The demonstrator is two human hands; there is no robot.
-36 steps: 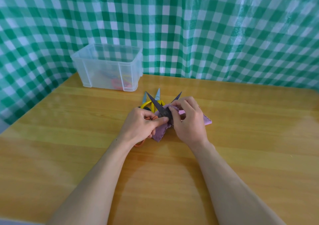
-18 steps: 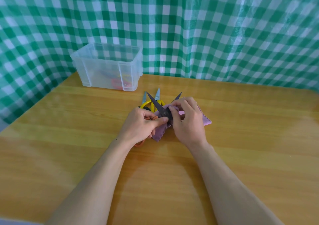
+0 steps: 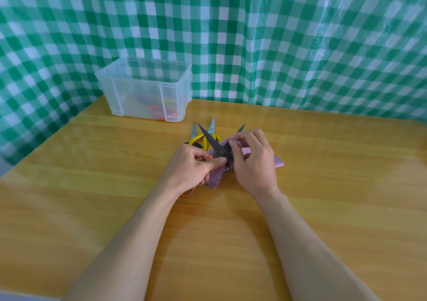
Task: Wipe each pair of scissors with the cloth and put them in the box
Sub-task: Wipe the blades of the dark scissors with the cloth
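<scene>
Open scissors being wiped, mid-desk (image 3: pixel 323 162), nearer the far edge.

Left hand (image 3: pixel 191 166) fingers curl round the orange handles of the dark-bladed scissors (image 3: pixel 215 145). Right hand (image 3: pixel 254 159) fingers pinch the purple cloth (image 3: pixel 216 178) against the pivot. The blades spread in a V and point at the far edge. The right blade is covered except for its tip, and the handles are mostly hidden. Yellow-handled scissors (image 3: pixel 209 134) lie just behind, tips pointing the same way. Clear box (image 3: pixel 143 88) sits at the far left corner, its contents blurred.
</scene>
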